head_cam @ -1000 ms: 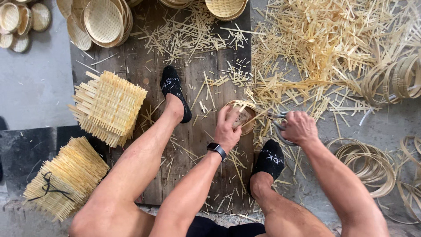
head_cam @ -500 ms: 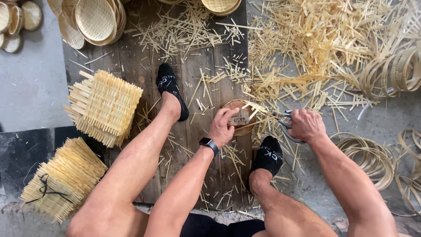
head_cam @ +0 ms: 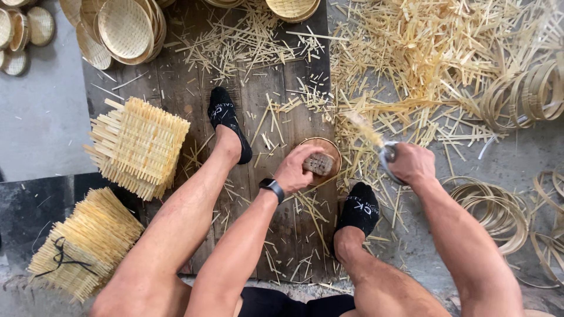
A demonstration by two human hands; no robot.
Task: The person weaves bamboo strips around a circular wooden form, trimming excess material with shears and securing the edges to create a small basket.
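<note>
Left hand (head_cam: 299,167) presses down, grasping the small round woven basket (head_cam: 322,162) on the plank floor (head_cam: 176,88) between the feet; right hand (head_cam: 411,164), clenched on a metal blade (head_cam: 386,157), lies just right of it.

Left hand (head_cam: 296,169) pressed down on a small round woven bamboo tray (head_cam: 322,158) lying on dark wooden planks (head_cam: 176,100) between two black-socked feet. Right hand (head_cam: 413,163) closed round metal shears (head_cam: 388,157), blurred strip cuttings (head_cam: 365,128) just above them. Stack of square woven mats (head_cam: 138,147) left of the legs, tied bundle of splints (head_cam: 82,243) below it, bamboo hoops (head_cam: 490,208) at right.
</note>
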